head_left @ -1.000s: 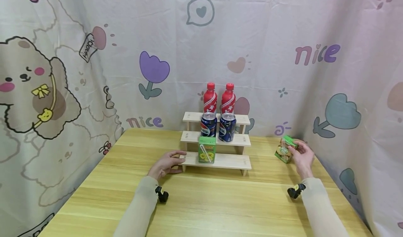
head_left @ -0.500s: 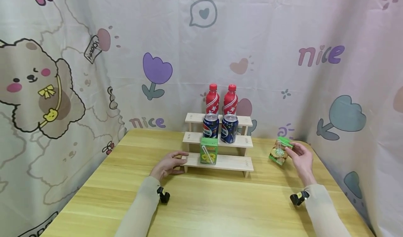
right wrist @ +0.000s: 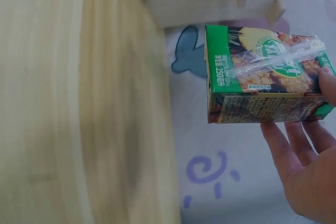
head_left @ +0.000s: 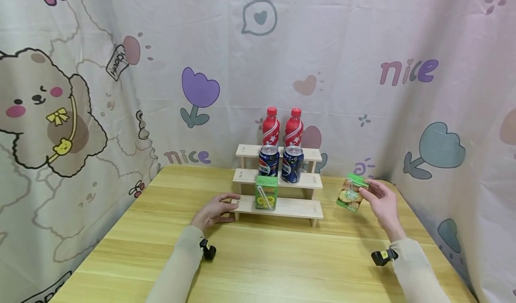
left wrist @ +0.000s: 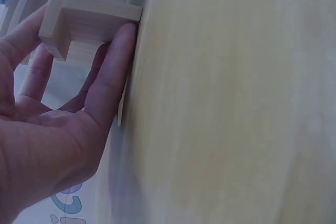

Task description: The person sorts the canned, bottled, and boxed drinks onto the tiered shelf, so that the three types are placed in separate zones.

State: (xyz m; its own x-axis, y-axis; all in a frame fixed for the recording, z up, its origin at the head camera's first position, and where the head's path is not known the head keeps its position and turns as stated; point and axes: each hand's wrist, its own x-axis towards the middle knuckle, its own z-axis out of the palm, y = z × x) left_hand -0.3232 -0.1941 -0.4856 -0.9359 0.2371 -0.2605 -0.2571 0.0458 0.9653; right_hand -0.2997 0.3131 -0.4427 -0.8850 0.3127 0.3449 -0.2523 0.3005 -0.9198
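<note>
My right hand (head_left: 384, 204) grips a green and brown juice box (head_left: 351, 193), held tilted to the right of the three-step wooden display shelf (head_left: 298, 208). In the right wrist view the juice box (right wrist: 268, 61) shows a wrapped straw on its front, with the thumb on one face and fingers against another. My left hand (head_left: 213, 211) holds the left end of the lowest step; the left wrist view has its fingers (left wrist: 107, 77) around the board end and leg. A green juice box with yellow flowers (head_left: 266, 194) stands on that step, left of its middle.
Two blue cola cans (head_left: 292, 165) stand on the middle step. Two red bottles (head_left: 294, 128) are on the top step. The shelf rests on a wooden table (head_left: 258, 258), with a printed curtain (head_left: 338, 39) behind and at both sides.
My right hand has carried the juice box leftward, nearer the shelf, and its front has turned more toward the head camera. The left hand stays at the shelf's end.
</note>
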